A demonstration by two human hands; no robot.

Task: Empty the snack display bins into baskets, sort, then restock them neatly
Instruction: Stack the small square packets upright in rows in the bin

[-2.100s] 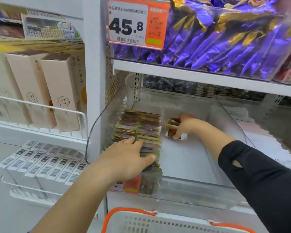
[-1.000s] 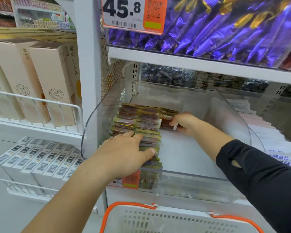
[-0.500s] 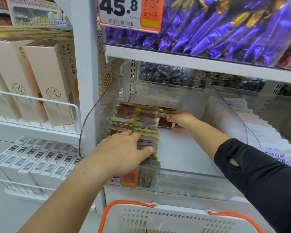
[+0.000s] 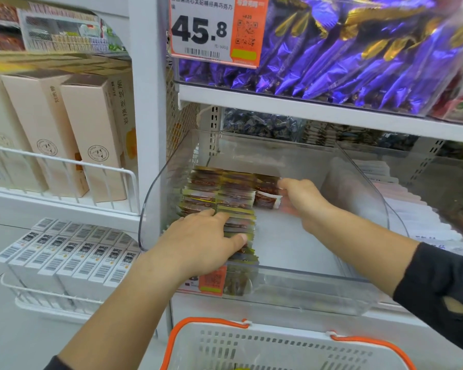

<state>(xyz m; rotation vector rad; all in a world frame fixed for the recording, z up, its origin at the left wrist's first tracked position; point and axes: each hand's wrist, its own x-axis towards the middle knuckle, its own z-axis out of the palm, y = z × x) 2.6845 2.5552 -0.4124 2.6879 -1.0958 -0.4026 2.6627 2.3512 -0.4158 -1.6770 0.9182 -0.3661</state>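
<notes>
A clear plastic display bin [image 4: 292, 287] sits on the lower shelf. Two rows of gold-and-brown snack packets [image 4: 219, 193] stand on edge along its left side. My left hand [image 4: 201, 244] lies flat on the near end of those rows, fingers straight, pressing them. A short third row of packets [image 4: 265, 193] stands at the back. My right hand [image 4: 302, 201] is at that row's right end, fingers pinching the packets there. The right half of the bin floor is bare.
A white basket with orange handles [image 4: 278, 348] sits below the bin. A bin of purple candy bags [image 4: 358, 57] with a 45.8 price tag [image 4: 214, 30] is above. Beige boxes [image 4: 72, 129] fill the left shelf. White packets [image 4: 401, 193] lie in the bin to the right.
My right hand brought a few packets from the bin's middle over to the back rows and set them down as a third row. My left hand stayed on the stack.
</notes>
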